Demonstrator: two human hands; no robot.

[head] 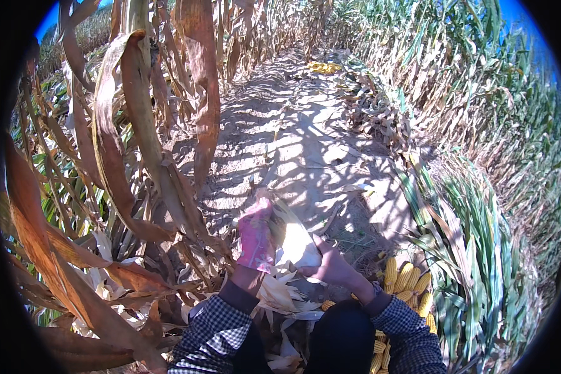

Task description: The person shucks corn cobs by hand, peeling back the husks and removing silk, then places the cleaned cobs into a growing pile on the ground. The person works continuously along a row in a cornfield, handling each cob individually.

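My left hand (256,236), in a pink patterned glove, is at the upper left side of a corn ear in pale husk (297,240); its fingers close near the silk end. My bare right hand (329,265) grips the lower right end of the same ear. No kernels show on this ear. Below my hands lie loose dry husks (280,294). Husked yellow corn cobs (404,280) are piled beside my right forearm, partly hidden by my sleeve and knee.
Tall dry corn stalks and leaves (140,93) stand close on the left. Cut green stalks (477,266) lie at the right. Another yellow corn pile (324,68) sits farther up the shadowed soil strip (304,135). Standing corn (486,84) borders the right.
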